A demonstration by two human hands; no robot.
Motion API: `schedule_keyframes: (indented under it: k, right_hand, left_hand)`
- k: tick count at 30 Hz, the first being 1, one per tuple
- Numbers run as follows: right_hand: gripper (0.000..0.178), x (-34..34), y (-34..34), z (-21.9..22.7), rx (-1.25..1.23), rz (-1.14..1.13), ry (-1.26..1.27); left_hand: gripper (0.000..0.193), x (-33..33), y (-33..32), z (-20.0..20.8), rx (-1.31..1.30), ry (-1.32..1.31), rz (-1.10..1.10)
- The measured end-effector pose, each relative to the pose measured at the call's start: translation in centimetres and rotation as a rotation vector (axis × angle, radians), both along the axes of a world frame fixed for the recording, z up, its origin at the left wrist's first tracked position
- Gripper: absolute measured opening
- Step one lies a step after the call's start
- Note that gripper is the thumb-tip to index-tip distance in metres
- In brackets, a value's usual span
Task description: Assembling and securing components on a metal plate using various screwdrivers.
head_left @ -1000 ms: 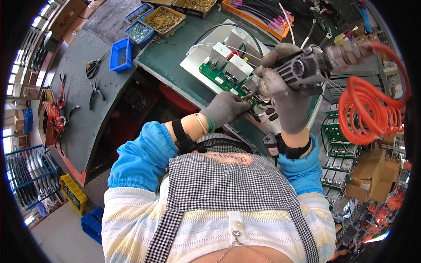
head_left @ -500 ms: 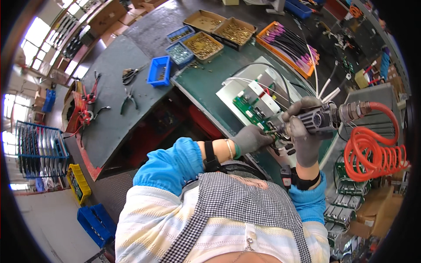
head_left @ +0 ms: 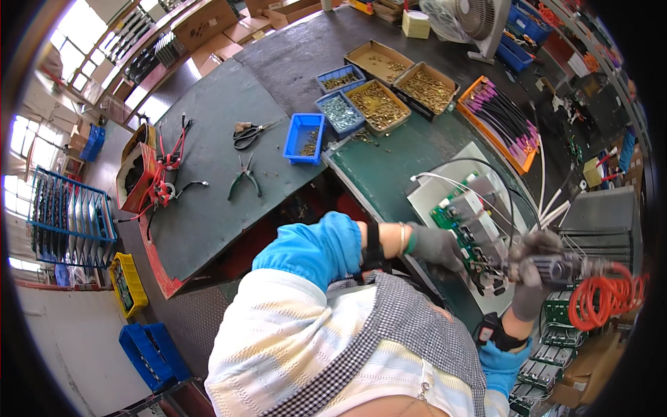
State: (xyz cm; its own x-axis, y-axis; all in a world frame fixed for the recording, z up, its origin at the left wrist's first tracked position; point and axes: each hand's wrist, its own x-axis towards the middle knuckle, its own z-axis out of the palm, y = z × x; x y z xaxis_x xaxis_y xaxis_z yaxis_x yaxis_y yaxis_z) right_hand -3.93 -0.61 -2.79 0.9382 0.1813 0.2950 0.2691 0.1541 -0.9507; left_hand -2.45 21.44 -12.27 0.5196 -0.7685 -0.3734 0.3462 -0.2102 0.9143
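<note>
My right hand point(head_left: 529, 295), in a grey glove, is wrapped round an air screwdriver point(head_left: 554, 268) with a coiled red hose point(head_left: 599, 304) running from its back end. Its front end points left, over the near end of a green circuit board point(head_left: 445, 217). The board carries several pale blocks and sits in a white metal housing point(head_left: 421, 201). My left hand point(head_left: 439, 249), gloved too, is at the board's near left edge, fingers drawn together and blurred. What lies between its fingertips is hidden. White and black cables point(head_left: 513, 208) arch over the housing.
Trays of brass fasteners point(head_left: 379, 105) and a blue bin point(head_left: 303, 139) stand beyond the housing. An orange tray point(head_left: 499, 124) holds black cables with pink ends. Pliers point(head_left: 244, 178), scissors point(head_left: 251, 134) and red-handled tools point(head_left: 167, 163) lie on the left table.
The view has swung, so the bench things sit farther right and lower. The screwdriver and my right hand stay over the board's near end. My left hand has drawn slightly away from the screwdriver's tip.
</note>
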Motion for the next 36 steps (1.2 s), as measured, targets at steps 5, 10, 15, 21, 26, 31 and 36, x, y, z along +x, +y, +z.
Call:
schedule_keyframes:
  k: [5,10,15,21,26,31,36]
  right_hand:
    - [0.048,-0.4,-0.3,2.2,0.160,-0.137,-0.171]
    - [0.058,-1.9,-1.1,3.3,0.304,-0.440,-0.412]
    - [0.053,-4.6,-0.3,1.8,0.330,-0.663,-0.379]
    - [0.052,-7.7,1.3,2.1,0.401,-0.930,-0.240]
    - [0.052,-7.9,3.0,2.7,0.372,-0.884,-0.344]
    - [0.054,-5.8,4.6,2.7,0.444,-0.599,-0.397]
    - [0.046,-3.8,5.2,4.0,0.350,-0.680,-0.619]
  left_hand:
    - [0.034,6.7,17.1,-0.8,0.204,-0.205,0.281]
    - [0.038,16.8,32.8,-3.2,0.599,-0.515,1.010]
    - [0.044,25.7,39.0,-6.3,1.216,-0.901,0.351]
    - [0.037,30.2,38.3,-8.9,1.223,-0.928,-0.002]
    - [0.024,31.0,38.8,-9.8,1.290,-0.989,-0.013]
    - [0.029,29.6,39.2,-9.7,1.082,-1.061,0.200]
    - [0.026,27.4,37.2,-7.2,0.686,-0.647,0.853]
